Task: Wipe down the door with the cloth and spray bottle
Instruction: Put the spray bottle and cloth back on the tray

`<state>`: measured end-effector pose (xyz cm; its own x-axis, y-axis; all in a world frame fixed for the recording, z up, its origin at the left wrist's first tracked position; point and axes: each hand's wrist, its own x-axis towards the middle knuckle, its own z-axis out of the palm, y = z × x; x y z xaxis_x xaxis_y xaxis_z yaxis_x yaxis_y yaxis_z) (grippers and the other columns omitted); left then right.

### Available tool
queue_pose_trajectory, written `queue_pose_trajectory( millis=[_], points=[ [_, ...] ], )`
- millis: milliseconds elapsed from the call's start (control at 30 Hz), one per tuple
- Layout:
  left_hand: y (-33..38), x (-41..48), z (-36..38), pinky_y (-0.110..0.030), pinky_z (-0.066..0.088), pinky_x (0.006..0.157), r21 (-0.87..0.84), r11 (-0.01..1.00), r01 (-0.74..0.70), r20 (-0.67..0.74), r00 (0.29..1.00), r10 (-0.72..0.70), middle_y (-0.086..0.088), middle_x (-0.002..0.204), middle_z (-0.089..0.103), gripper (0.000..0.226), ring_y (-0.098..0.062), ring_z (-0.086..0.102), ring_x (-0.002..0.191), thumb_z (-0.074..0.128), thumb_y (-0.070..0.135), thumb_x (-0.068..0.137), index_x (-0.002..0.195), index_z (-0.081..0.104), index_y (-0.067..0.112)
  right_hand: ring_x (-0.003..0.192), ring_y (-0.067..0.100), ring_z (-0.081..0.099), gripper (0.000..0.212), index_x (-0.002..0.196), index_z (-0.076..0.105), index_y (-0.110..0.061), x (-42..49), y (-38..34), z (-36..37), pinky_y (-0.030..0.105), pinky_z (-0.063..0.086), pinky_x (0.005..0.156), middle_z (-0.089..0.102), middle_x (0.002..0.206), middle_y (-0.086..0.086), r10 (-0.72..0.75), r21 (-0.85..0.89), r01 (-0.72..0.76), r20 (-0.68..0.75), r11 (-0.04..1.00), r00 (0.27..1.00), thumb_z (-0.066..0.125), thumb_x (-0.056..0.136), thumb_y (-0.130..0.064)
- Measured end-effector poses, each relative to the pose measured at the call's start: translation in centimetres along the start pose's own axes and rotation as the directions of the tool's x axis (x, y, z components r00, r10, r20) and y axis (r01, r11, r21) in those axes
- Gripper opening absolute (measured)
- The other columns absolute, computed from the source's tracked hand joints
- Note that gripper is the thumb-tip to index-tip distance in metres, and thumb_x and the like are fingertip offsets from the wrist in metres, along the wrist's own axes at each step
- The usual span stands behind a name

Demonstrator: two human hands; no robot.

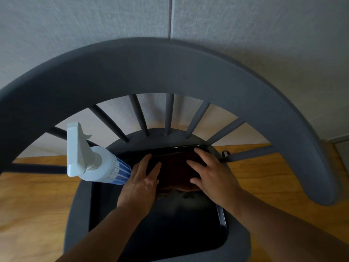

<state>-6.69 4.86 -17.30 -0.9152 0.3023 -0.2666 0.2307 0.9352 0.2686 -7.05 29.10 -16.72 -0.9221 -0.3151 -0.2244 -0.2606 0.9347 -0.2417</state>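
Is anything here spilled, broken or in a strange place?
Nothing looks spilled or broken. Only unusual: the black tray lies on the chair seat, with the spray bottle standing near its left edge and the cloth under the left hand and right hand.

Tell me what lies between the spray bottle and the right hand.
Head view: the left hand, then dark cloth, lie between the spray bottle and the right hand.

Bare forearms (105, 229) — left grip (140, 183) and right grip (211, 176) likewise.
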Motion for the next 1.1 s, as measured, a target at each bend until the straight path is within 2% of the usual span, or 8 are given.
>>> queue_pose_trajectory(
  millis=[100, 267, 367, 533, 633, 767, 1000, 1100],
  points=[
    [0.3, -0.4, -0.3, -0.051, 0.043, 0.107, 0.041, 0.999, 0.007, 0.074, 0.997, -0.010, -0.016, 0.157, 0.013, 0.068, -0.035, 0.027, 0.141, 0.065, 0.024, 0.088, 0.148, 0.032, 0.021, 0.144, 0.030, 0.042, 0.068, 0.140, 0.061, -0.025, -0.2, 0.2, -0.7, 0.040, 0.055, 0.099, 0.035, 0.160, 0.007, -0.012, -0.025, 0.012, 0.009, 1.000, 1.000, 0.086, 0.078, -0.037],
    [1.1, -0.7, -0.8, -0.047, 0.056, 0.087, -0.008, 0.990, -0.139, -0.131, 0.982, 0.137, -0.010, 0.127, 0.059, 0.031, -0.030, 0.053, 0.119, 0.064, 0.022, 0.086, 0.117, 0.066, 0.018, 0.110, 0.019, 0.059, 0.037, 0.116, 0.073, -0.026, -1.7, -1.2, -0.9, 0.037, 0.058, 0.085, 0.058, 0.125, -0.004, -0.137, -0.001, 0.139, -0.142, 0.990, 0.980, 0.083, 0.080, -0.034],
    [1.4, -1.0, 0.3, -0.044, 0.055, 0.090, 0.016, 0.972, -0.236, -0.079, 0.968, 0.237, -0.007, 0.126, 0.063, 0.031, -0.028, 0.055, 0.119, 0.053, 0.027, 0.091, 0.119, 0.065, 0.023, 0.113, 0.017, 0.061, 0.035, 0.121, 0.071, -0.027, -2.9, -1.7, 1.1, 0.033, 0.059, 0.084, 0.058, 0.129, -0.004, -0.182, -0.008, 0.183, -0.117, 0.983, 0.976, 0.076, 0.087, -0.033],
    [-0.9, -3.6, 1.4, -0.045, 0.024, 0.119, 0.136, 0.940, -0.314, 0.083, 0.949, 0.305, -0.003, 0.157, 0.027, 0.053, -0.027, 0.023, 0.147, 0.036, 0.055, 0.096, 0.146, 0.033, 0.035, 0.140, 0.019, 0.048, 0.041, 0.135, 0.064, -0.031, -5.7, -0.2, 2.8, 0.036, 0.038, 0.112, 0.049, 0.152, -0.004, -0.183, -0.116, 0.178, -0.030, 0.977, 0.983, 0.061, 0.095, -0.042],
    [-0.8, -4.4, 0.8, -0.046, 0.009, 0.114, 0.186, 0.931, -0.313, 0.138, 0.947, 0.290, -0.003, 0.159, 0.021, 0.064, -0.027, 0.017, 0.148, 0.028, 0.068, 0.093, 0.150, 0.023, 0.037, 0.140, 0.016, 0.048, 0.043, 0.131, 0.067, -0.034, -6.1, -0.5, 2.7, 0.037, 0.037, 0.114, 0.050, 0.153, -0.007, -0.141, -0.124, 0.142, 0.016, 0.982, 0.990, 0.044, 0.098, -0.050],
    [-0.2, -4.8, -0.3, -0.048, 0.010, 0.112, 0.188, 0.944, -0.272, 0.155, 0.957, 0.245, -0.007, 0.160, 0.019, 0.073, -0.027, 0.015, 0.148, 0.026, 0.070, 0.092, 0.152, 0.020, 0.029, 0.133, 0.020, 0.054, 0.042, 0.126, 0.069, -0.028, -4.7, -1.9, 0.8, 0.040, 0.054, 0.101, 0.055, 0.144, -0.001, -0.091, -0.026, 0.090, -0.041, 0.996, 0.995, 0.044, 0.101, -0.050],
    [-0.3, -5.0, 0.0, -0.052, 0.011, 0.111, 0.190, 0.967, -0.170, 0.236, 0.964, 0.124, -0.011, 0.161, 0.011, 0.085, -0.028, 0.012, 0.149, 0.020, 0.076, 0.089, 0.152, 0.018, 0.019, 0.144, 0.023, 0.045, 0.072, 0.155, 0.041, -0.020, -2.6, -2.1, 0.1, 0.049, 0.040, 0.113, 0.039, 0.161, 0.005, 0.097, -0.109, -0.079, 0.173, 0.991, 0.980, 0.018, 0.100, -0.058],
    [-0.1, -5.1, -0.2, -0.057, 0.012, 0.115, 0.181, 0.973, -0.142, 0.279, 0.956, 0.088, -0.009, 0.162, -0.003, 0.089, -0.028, -0.003, 0.149, 0.013, 0.079, 0.086, 0.153, 0.005, 0.021, 0.156, 0.021, 0.019, 0.085, 0.163, 0.015, -0.022, -2.2, -2.2, -0.8, 0.047, 0.016, 0.124, 0.011, 0.171, 0.003, 0.066, -0.071, -0.049, 0.268, 0.996, 0.961, -0.007, 0.090, -0.061]
  ],
)
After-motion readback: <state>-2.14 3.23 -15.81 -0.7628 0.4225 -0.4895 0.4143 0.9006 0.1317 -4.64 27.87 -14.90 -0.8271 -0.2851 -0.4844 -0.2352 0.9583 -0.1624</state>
